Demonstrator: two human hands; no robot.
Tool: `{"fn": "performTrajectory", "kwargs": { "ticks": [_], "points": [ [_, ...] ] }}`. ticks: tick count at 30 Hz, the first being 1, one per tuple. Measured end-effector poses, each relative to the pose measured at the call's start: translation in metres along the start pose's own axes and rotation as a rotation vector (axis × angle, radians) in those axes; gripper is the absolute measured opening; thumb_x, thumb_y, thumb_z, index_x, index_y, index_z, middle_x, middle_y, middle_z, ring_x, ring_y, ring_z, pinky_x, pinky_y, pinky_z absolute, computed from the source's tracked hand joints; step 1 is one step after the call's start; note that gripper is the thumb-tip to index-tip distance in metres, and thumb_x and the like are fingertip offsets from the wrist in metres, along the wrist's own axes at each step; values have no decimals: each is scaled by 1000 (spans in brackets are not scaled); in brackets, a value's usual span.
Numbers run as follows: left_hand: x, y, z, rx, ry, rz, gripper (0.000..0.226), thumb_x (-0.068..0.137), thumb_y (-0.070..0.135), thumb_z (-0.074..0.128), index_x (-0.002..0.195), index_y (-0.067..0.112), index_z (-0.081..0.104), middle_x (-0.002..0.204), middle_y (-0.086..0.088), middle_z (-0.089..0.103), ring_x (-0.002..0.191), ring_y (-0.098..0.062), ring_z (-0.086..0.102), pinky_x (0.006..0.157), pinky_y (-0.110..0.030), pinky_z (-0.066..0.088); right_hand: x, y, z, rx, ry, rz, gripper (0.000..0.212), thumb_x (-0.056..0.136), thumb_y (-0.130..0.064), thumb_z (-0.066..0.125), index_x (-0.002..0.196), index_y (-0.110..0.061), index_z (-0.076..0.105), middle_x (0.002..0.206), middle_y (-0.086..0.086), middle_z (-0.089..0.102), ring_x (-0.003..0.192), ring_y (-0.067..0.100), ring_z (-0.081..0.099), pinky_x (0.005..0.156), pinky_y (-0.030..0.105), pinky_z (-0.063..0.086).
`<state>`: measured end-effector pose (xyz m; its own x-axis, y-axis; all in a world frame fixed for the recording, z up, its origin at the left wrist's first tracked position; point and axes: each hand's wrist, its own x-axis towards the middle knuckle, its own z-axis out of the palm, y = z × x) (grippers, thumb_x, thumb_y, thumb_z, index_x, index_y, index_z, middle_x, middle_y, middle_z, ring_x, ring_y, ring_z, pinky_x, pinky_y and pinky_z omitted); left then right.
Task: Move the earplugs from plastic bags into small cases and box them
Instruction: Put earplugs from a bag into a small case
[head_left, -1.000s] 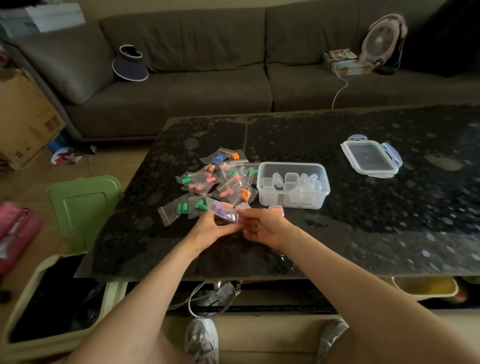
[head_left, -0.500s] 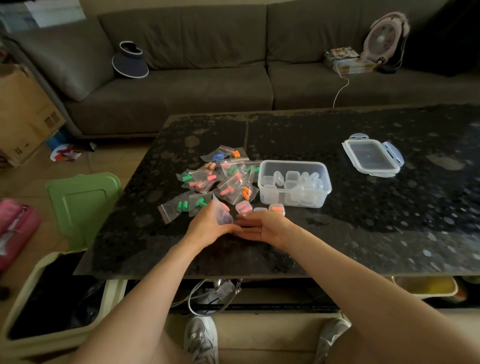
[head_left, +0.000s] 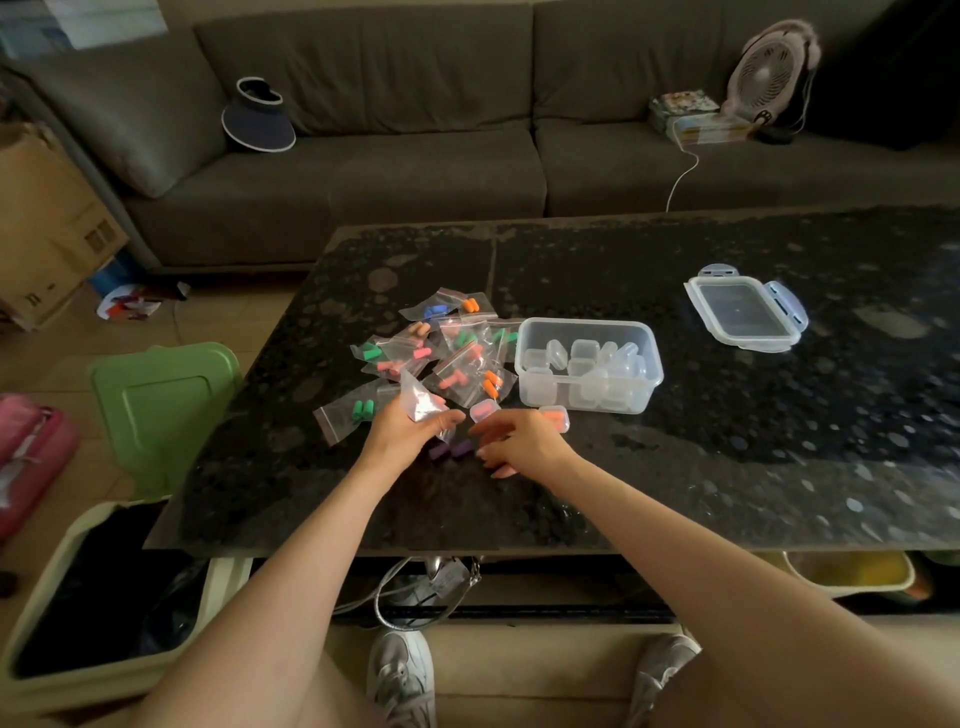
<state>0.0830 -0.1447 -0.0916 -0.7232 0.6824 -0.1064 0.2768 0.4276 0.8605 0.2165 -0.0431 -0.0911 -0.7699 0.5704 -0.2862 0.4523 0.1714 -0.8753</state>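
The left hand (head_left: 408, 434) pinches an empty bag (head_left: 420, 402) between thumb and fingers. The bag stands up above the knuckles, over the near part of the counter (head_left: 675, 467). Two purple earplugs (head_left: 449, 449) lie loose on the counter, side by side, between the two hands and partly under the left fingers. The right hand (head_left: 519, 441) hovers just beside them with fingers loosely curled and spread, holding nothing. I cannot tell whether a fingertip touches the earplugs.

Just beyond the right hand sit two small shut cases on the counter, a pink case (head_left: 484, 410) and an orange case (head_left: 554, 417). Both are close in front of the box (head_left: 587, 322). The box is clear and open, and holds a heap of empty cases (head_left: 582, 358). Its lid (head_left: 745, 314) lies flat on the counter, well apart to the right.

Left of the box is a pile of bags (head_left: 452, 353) holding green, pink, orange and blue earplugs, some overlapping. One more, the green bag (head_left: 353, 413), lies apart from the pile, just left of the left hand.

Beyond the counter stands a sofa (head_left: 415, 156) with a fan (head_left: 769, 67) on its seat. A bin (head_left: 104, 613) stands on the floor at the left.
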Motion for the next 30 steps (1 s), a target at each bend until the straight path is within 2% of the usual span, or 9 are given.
{"fn": "performTrajectory", "kwargs": {
  "ticks": [3, 8, 12, 14, 17, 19, 22, 26, 30],
  "points": [
    [1, 1, -1, -79, 56, -62, 32, 80, 34, 72, 101, 13, 62, 105, -5, 63, 97, -19, 57, 84, -31, 45, 2, 0, 6, -169, 18, -119, 38, 84, -3, 68, 121, -8, 63, 97, 7, 65, 86, 18, 63, 79, 37, 58],
    [10, -9, -3, -45, 227, -39, 80, 69, 54, 76, 119, -4, 51, 112, -15, 60, 108, -29, 58, 76, -23, 44, 4, 4, 17, -504, 76, -308, 45, 86, -16, 68, 129, -22, 58, 121, 6, 55, 104, 20, 59, 89, 28, 48],
    [4, -5, -1, 75, 412, 43, 107, 68, 23, 83, 147, 3, 14, 145, -17, 37, 135, -28, 33, 106, -35, 35, 7, 7, 22, -603, 80, -326, 37, 91, -16, 60, 127, -22, 59, 123, 8, 48, 106, 24, 57, 88, 34, 50],
    [1, -7, -3, 235, 559, 186, 105, 65, 18, 86, 146, 3, 21, 147, -20, 32, 135, -33, 31, 109, -42, 29, 9, 7, 22, -603, 94, -336, 29, 91, -14, 61, 120, -18, 63, 120, 8, 49, 103, 24, 58, 85, 31, 49],
    [-5, -5, -10, 583, 701, 466, 64, 64, 9, 82, 122, 15, 55, 131, -15, 47, 120, -31, 41, 96, -42, 35, 10, 7, 21, -550, 115, -330, 20, 89, -15, 64, 109, -14, 64, 116, 7, 51, 100, 22, 59, 85, 29, 50],
    [-10, -3, -8, 751, 643, 606, 36, 65, 5, 80, 95, 17, 65, 112, -8, 54, 106, -26, 45, 86, -39, 37, 10, 7, 19, -523, 122, -322, 19, 88, -17, 66, 106, -13, 64, 114, 7, 53, 98, 22, 59, 85, 32, 52],
    [-14, -3, 0, 888, 453, 608, 20, 67, 20, 82, 82, 18, 69, 99, -4, 56, 99, -26, 49, 83, -39, 33, 9, 7, 16, -477, 148, -325, 15, 86, -14, 68, 100, -11, 65, 108, 7, 58, 92, 20, 59, 83, 32, 52],
    [-18, -4, 11, 1045, 225, 406, 32, 79, 45, 70, 101, 23, 66, 112, 2, 51, 110, -21, 41, 88, -34, 26, 7, 7, 11, -411, 161, -300, 11, 87, -12, 66, 98, -11, 65, 102, 6, 64, 86, 12, 56, 79, 22, 49],
    [-17, -4, 16, 1067, 158, 351, 25, 88, 38, 61, 108, 23, 61, 120, 3, 50, 116, -19, 38, 92, -33, 27, 5, 7, 10, -329, 130, -260, 11, 87, -14, 67, 97, -13, 63, 98, 6, 68, 86, 16, 63, 78, 29, 55]
  ]
}}
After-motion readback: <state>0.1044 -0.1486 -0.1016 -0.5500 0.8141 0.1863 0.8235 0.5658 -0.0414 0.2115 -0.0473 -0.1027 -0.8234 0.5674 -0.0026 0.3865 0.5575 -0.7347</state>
